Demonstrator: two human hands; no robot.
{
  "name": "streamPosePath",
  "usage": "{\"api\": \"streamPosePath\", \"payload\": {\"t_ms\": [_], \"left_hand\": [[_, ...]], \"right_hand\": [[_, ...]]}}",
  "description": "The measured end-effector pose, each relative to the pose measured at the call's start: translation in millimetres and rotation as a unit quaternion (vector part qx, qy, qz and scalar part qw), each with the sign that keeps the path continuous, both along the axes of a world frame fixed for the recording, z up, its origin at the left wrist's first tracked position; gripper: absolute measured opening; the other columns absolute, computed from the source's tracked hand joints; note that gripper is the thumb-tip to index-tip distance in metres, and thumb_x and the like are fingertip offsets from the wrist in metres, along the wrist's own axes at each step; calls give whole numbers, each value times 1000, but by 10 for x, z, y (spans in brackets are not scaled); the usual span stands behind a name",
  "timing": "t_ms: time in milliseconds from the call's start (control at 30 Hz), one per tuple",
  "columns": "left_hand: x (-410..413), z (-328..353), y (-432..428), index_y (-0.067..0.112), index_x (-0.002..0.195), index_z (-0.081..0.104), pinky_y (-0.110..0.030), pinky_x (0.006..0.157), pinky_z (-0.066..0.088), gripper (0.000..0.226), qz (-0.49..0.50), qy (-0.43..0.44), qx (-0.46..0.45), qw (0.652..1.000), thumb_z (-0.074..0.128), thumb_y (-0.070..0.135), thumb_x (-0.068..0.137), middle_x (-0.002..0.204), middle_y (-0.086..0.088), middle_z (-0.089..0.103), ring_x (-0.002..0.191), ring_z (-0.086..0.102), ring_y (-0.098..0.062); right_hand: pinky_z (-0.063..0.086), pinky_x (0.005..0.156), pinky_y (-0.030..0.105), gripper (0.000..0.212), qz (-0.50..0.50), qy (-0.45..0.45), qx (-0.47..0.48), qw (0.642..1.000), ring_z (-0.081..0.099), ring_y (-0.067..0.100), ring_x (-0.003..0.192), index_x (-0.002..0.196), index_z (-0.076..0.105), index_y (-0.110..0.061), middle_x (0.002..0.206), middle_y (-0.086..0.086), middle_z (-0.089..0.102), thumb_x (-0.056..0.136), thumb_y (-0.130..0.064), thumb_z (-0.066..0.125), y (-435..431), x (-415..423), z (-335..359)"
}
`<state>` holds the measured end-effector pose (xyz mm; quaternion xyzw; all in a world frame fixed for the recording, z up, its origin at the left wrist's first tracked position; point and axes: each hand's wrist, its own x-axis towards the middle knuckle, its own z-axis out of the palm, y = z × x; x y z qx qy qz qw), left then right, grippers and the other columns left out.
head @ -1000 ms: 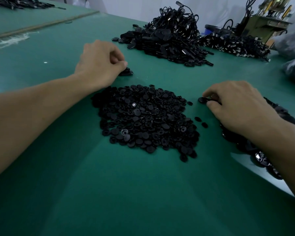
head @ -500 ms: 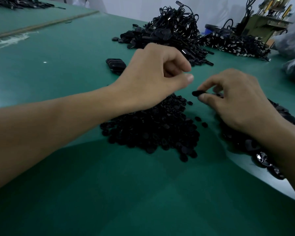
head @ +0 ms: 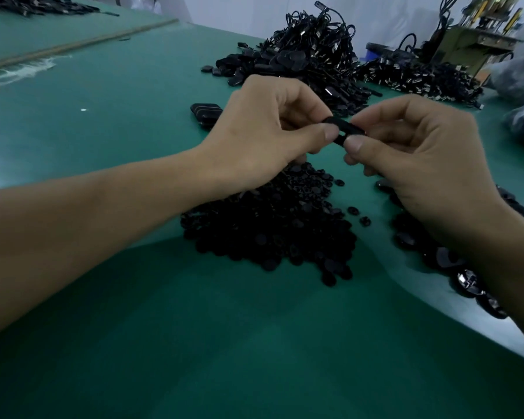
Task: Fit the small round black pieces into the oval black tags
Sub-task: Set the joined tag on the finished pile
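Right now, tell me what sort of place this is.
Probably a factory assembly bench: a heap of round black pieces on a green table, piles of corded tags, a machine behind.

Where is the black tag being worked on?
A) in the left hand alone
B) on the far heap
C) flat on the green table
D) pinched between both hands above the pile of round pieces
D: the left hand and right hand both pinch the black tag over the round pieces.
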<state>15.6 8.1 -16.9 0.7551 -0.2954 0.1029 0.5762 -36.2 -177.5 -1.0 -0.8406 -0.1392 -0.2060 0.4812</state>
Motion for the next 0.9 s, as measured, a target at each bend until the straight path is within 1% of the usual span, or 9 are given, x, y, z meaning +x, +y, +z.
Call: {"api": "streamPosePath", "payload": {"t_ms": [100,200,300,400,500,633,733,800,900], "left_hand": [[-6,12,-6,14,83,68,-25,64,59,11,-8,10,-26,1000,77,10,88,74,-5,74,68,72,-15],[-20,19,-13,13,88,67,-26,63,59,8,-23,19,-26,999,74,10,90,71,-4,72,67,72,-16],[-21,17,-3,12,96,67,-25,63,59,7,-21,24,-26,999,72,9,92,70,-2,72,68,73,-15],[-33,16,1,11,93,69,-25,64,59,5,-19,15,-21,999,74,11,91,69,-2,73,69,74,-15],[-38,23,1,9,90,69,-24,64,59,6,-27,25,-26,999,75,9,90,69,-3,73,68,74,-15],[-36,36,1,6,96,68,-26,62,60,11,-44,51,-18,998,75,6,88,67,-4,74,65,74,-16],[-50,30,-6,6,93,70,-28,65,62,9,-46,43,17,998,76,13,89,74,-7,76,68,75,-16],[-57,24,-10,7,88,71,-27,63,61,15,-32,25,37,998,76,21,90,75,-5,76,67,74,-14],[-59,14,-3,10,85,70,-24,58,57,20,-23,20,38,999,75,28,91,71,-2,74,63,71,-12]], "right_hand": [[53,63,17,10,-11,18,40,999,73,11,73,96,69,-23,82,4,76,91,-15,72,-27,10,10],[50,56,15,6,-17,30,38,999,70,7,66,90,69,-24,79,1,77,91,-19,72,-33,18,0],[48,55,13,8,-5,35,29,999,67,3,61,88,70,-24,76,-3,76,92,-18,71,-16,22,0],[47,55,13,9,5,39,25,999,65,3,61,87,70,-23,74,-1,75,93,-16,70,-8,21,2],[47,55,13,10,-1,32,24,999,65,3,61,86,70,-23,75,1,74,93,-16,70,3,10,-6],[48,58,13,11,-22,7,14,1000,63,0,63,91,72,-26,75,3,72,93,-16,69,16,-12,-9],[48,63,10,18,-23,-16,0,1000,62,-3,67,101,73,-28,78,-4,70,94,-12,68,42,-38,2],[48,66,9,22,-19,-21,8,1000,65,-3,71,105,71,-26,83,-5,72,92,-9,70,61,-50,8],[51,69,11,23,-12,-25,19,999,71,2,78,102,68,-23,86,-6,74,89,-5,73,68,-48,10]]}}
